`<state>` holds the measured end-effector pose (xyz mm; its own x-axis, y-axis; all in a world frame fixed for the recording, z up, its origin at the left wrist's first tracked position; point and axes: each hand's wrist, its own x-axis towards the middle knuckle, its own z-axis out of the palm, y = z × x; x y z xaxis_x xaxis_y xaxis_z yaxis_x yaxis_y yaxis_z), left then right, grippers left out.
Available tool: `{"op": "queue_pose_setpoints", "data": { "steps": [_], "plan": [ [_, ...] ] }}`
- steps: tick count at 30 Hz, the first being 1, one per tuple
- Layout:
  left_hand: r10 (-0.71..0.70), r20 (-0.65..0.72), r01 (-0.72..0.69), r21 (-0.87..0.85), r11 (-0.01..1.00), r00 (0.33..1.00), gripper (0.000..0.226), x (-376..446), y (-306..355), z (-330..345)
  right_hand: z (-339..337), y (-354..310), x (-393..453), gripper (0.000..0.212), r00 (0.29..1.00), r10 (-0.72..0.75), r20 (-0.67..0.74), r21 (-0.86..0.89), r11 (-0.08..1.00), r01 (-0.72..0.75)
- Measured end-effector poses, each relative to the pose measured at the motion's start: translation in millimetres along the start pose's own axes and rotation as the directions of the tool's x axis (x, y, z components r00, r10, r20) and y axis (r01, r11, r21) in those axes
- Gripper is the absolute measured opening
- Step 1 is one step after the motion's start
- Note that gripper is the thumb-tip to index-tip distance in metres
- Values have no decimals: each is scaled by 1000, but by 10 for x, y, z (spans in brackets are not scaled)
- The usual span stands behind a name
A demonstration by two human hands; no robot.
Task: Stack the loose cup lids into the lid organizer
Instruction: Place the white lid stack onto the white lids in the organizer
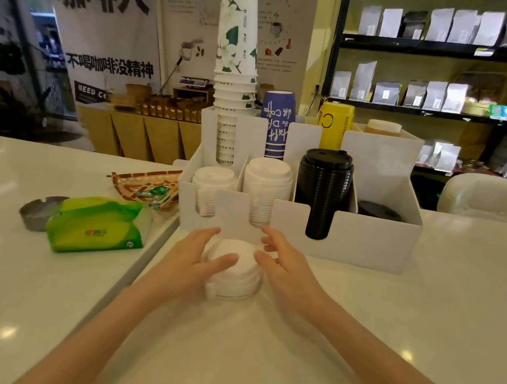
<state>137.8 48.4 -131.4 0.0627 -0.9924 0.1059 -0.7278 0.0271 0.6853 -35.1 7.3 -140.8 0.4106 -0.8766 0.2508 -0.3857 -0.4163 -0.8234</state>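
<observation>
Loose lids: we see a short stack of white lids (233,271) resting on the white counter (260,349), just in front of the organizer.
Left hand: our left hand (190,263) cups the stack's left side, thumb lying across the top lid, fingers curled round the far edge; it grips the stack.
Right hand: our right hand (285,267) sits just right of the stack, fingers (272,240) spread and loose; whether the thumb touches the lids we cannot tell.
Organizer: the white lid organizer (366,235) holds two white lid stacks (267,180) and a black lid stack (323,180) in front compartments.
Beside: a green tissue pack (98,225) lies well to the left.
</observation>
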Motion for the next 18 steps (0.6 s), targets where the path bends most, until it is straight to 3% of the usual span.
{"op": "queue_pose_setpoints", "data": {
  "steps": [6,13,18],
  "plan": [
    [9,67,-14,64,998,998,105,-136,-25,124,117,41,-77,49,994,103,46,21,994,-104],
    [54,26,-55,51,997,998,102,-151,-51,171,99,27,-111,33,992,106,75,30,994,-109],
    [110,-28,-109,27,994,994,85,-163,39,135,106,46,-114,35,993,99,71,19,995,-100]
  ]
}}
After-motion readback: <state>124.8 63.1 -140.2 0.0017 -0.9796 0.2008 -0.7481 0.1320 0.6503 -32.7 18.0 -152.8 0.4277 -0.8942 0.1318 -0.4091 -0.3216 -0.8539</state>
